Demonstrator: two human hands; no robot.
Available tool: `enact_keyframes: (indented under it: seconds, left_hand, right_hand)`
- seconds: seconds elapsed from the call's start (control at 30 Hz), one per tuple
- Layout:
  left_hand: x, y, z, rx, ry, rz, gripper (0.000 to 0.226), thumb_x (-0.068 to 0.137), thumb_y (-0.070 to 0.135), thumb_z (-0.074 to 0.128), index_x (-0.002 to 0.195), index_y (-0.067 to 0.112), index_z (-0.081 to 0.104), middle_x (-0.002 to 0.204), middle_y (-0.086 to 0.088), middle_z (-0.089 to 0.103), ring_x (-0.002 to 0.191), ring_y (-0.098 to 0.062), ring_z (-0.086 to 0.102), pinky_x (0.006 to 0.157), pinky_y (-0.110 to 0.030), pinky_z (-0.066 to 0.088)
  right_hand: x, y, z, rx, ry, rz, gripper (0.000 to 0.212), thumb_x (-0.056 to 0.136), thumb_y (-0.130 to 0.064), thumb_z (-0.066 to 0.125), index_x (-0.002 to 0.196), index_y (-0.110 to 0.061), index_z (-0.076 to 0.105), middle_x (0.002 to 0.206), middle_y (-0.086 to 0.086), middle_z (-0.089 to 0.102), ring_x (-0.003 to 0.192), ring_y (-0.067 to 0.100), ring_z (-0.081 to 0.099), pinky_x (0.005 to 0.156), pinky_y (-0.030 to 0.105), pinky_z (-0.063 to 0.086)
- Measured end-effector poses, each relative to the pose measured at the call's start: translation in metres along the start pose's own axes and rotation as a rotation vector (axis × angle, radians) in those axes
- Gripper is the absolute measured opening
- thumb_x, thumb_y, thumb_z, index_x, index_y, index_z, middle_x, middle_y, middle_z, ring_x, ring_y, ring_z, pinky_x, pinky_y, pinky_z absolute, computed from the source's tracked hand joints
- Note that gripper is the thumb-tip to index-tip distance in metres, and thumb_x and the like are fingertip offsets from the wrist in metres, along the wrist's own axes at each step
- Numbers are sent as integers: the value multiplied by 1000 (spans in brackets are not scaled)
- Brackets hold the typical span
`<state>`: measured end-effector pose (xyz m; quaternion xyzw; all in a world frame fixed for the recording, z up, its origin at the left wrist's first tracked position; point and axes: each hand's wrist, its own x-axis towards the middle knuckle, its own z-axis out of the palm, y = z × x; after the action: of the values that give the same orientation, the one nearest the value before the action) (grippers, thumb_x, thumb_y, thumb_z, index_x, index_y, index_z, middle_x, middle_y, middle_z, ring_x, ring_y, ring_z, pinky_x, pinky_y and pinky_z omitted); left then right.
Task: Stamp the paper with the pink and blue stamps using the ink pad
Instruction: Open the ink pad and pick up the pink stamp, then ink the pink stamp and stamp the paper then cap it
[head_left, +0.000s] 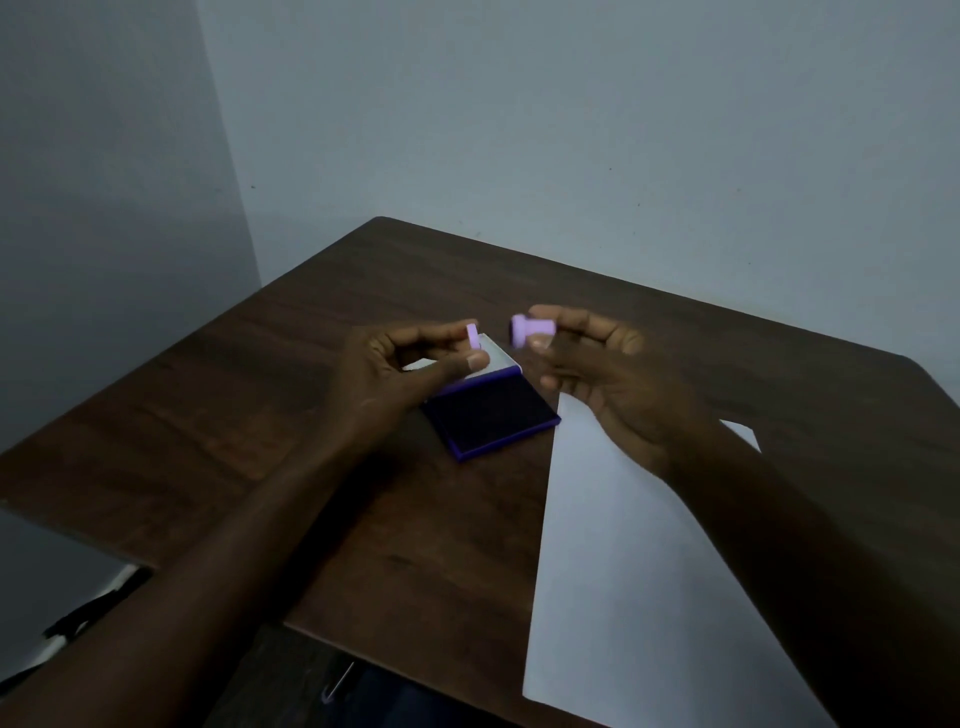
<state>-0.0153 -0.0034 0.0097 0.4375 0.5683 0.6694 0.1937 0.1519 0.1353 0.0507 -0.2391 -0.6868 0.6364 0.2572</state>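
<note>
Two bare forearms enter from the near edge, ending in the left hand (400, 364) and right hand (613, 384). No sleeves, rings, watch or bracelets show. Short, pale fingernails are visible on thumbs and fingers.

wood, paper and plastic under dim light

the table (311, 332) shows dark wood grain with a soft sheen; the paper (613, 571) is smooth, matt white; the ink pad (493, 415) has a glossy purple plastic case and a dull dark felt-like face.
</note>
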Motion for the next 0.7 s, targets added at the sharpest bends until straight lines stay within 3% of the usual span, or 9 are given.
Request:
enact_keyframes:
  seconds: [0.1,0.27,0.43,0.6,0.7]
  left_hand:
    - [4,2,-2,-34,38,-12,45,59,56,79,100,38,74,98,17,78,93,-7,75,77,-21,60]
    - [8,-2,-1,8,154,-61,37,71,43,75,106,36,69,95,17,74,89,0,73,71,-16,59]
    - [14,-9,-7,-1,246,-100,41,87,24,73,127,26,64,100,9,72,91,-5,72,68,-14,57]
    - [14,-14,-6,34,267,-125,35,85,28,75,119,24,70,103,6,73,93,-10,72,67,-15,58]
    - [14,-13,-7,34,270,-124,26,84,29,75,110,32,69,98,10,73,90,-8,72,64,-13,56]
  right_hand:
    - [3,-6,-12,105,57,-34,23,90,-20,64,111,-24,71,92,-4,75,74,8,65,71,25,57]
    - [8,-2,-17,-243,89,-82,34,80,-30,76,113,-26,69,99,-7,77,90,5,71,73,19,58]
    - [14,14,-9,-591,53,-109,27,77,-30,79,103,-28,72,83,-21,70,81,-14,64,64,2,47]
    - [18,27,0,-711,12,-91,27,74,-31,82,100,-24,76,73,-22,69,75,-12,64,59,-1,42]
    - [19,31,3,-754,-4,-110,25,75,-30,82,98,-23,77,74,-22,68,73,-16,62,60,-2,41]
